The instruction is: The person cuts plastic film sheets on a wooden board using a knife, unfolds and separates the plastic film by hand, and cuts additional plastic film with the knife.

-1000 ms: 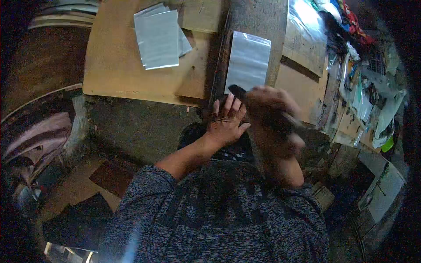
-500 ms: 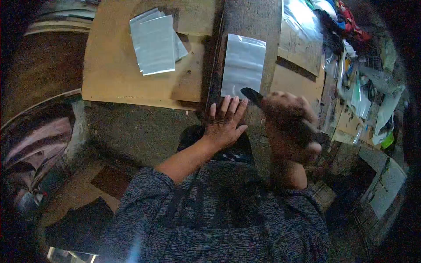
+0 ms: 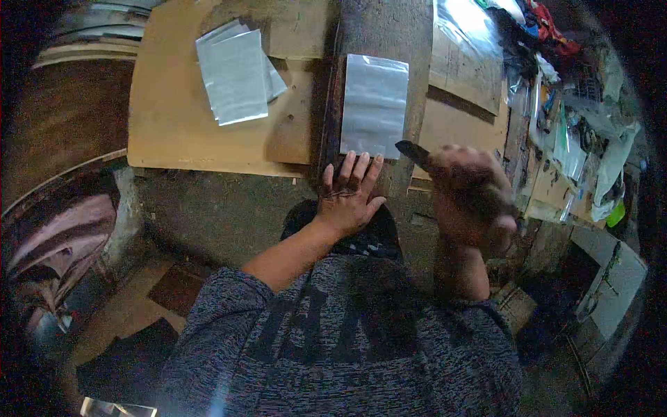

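Observation:
My left hand (image 3: pixel 349 197) lies with its fingers spread, the fingertips on the near edge of a clear plastic sheet or bag (image 3: pixel 376 104), which rests flat on a dark wooden board (image 3: pixel 417 83). To the right, my right hand (image 3: pixel 476 198) is wrapped round a dark-bladed knife (image 3: pixel 413 153). The blade points up and left, its tip close to the sheet's lower right corner; whether it touches cannot be told. The fingers of that hand are somewhat blurred.
Several similar plastic sheets (image 3: pixel 236 76) lie overlapping on a tan board (image 3: pixel 167 118) at the left. Plastic scraps and cloths (image 3: pixel 570 149) clutter the right side. Pinkish fabric (image 3: pixel 66 236) hangs at the far left. White panels (image 3: pixel 618 292) stand at the lower right.
My right hand has moved right with the knife, away from my left hand, and the blade now lies beside the sheet's corner. The boards and sheets have shifted slightly left in view.

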Tool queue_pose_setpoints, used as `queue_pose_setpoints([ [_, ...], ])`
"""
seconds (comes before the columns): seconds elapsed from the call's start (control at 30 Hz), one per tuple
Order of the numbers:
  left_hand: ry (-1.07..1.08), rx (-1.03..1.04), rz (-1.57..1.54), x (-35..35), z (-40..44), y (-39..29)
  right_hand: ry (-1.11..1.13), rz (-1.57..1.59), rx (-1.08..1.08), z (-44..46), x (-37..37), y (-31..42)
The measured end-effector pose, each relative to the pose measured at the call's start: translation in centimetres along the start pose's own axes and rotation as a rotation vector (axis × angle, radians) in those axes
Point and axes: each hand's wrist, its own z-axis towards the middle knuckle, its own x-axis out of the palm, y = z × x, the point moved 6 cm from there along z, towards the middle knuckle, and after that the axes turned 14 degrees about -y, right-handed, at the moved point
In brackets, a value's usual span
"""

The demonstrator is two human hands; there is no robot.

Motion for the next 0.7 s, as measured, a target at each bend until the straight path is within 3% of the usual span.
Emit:
queue_pose_setpoints([
  [0.1, -0.013, -0.006, 0.004, 0.1, -0.1, -0.1, 0.039, -0.01, -0.055, -0.7, -0.8, -0.1],
  [0.23, -0.026, -0.001, 0.005, -0.6, 0.6, -0.2, -0.103, -0.03, -0.024, 0.0, -0.4, 0.2],
  [0.37, 0.049, -0.057, -0.105, -1.6, 1.3, 0.8, 0.063, 0.234, -0.153, -1.0, -0.4, 0.8],
  [0.43, 0.084, -0.088, -0.157, -2.1, 2.7, 2.5, -0.003, 0.077, -0.099, -1.2, -0.1, 1.4],
  [0.53, -0.047, -0.08, -0.162, -2.9, 6.8, 6.4, -0.044, -0.012, -0.078, -1.6, 0.8, 1.2],
  [0.67, 0.059, 0.036, -0.114, -2.3, 10.3, 9.0, 0.113, 0.118, -0.102, -2.1, 1.0, -1.3],
  [0.7, 0.11, 0.094, -0.104, -1.8, 10.5, 9.2, 0.059, 0.118, -0.051, -2.4, 1.5, -1.9],
])
